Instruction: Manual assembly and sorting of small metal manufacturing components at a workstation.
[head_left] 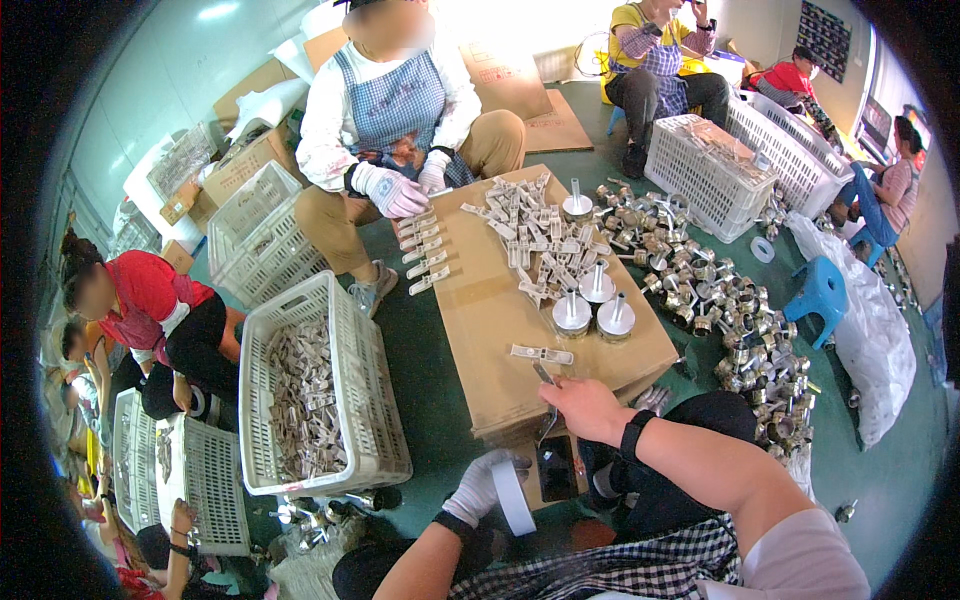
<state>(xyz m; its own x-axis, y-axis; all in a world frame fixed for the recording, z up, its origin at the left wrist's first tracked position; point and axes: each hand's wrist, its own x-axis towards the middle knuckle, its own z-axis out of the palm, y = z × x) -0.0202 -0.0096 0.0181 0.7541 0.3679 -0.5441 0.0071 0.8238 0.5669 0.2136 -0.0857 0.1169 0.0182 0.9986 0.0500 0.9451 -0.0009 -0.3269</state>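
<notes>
My left hand (pixel 483 487), in a pale knitted glove, is closed on a roll of white tape (pixel 513 497) below the front edge of a cardboard box. My bare right hand (pixel 587 408) is closed at the box's near edge on a thin, dark metal tool (pixel 543 374); its exact kind is unclear. Just beyond it, a single white plastic clip (pixel 542 355) lies on the box top (pixel 490 300). Farther back is a heap of similar clips (pixel 545 235), beside white-topped round metal parts with upright stems (pixel 597 285). A dark phone (pixel 556 468) lies below my right hand.
Across the box, a gloved co-worker (pixel 400 110) handles clips lined up along the edge. A white crate of clips (pixel 330 400) stands at left. Many metal parts (pixel 760 370) cover the floor at right, near a blue stool (pixel 820 295) and white crates (pixel 710 180). Other people sit around.
</notes>
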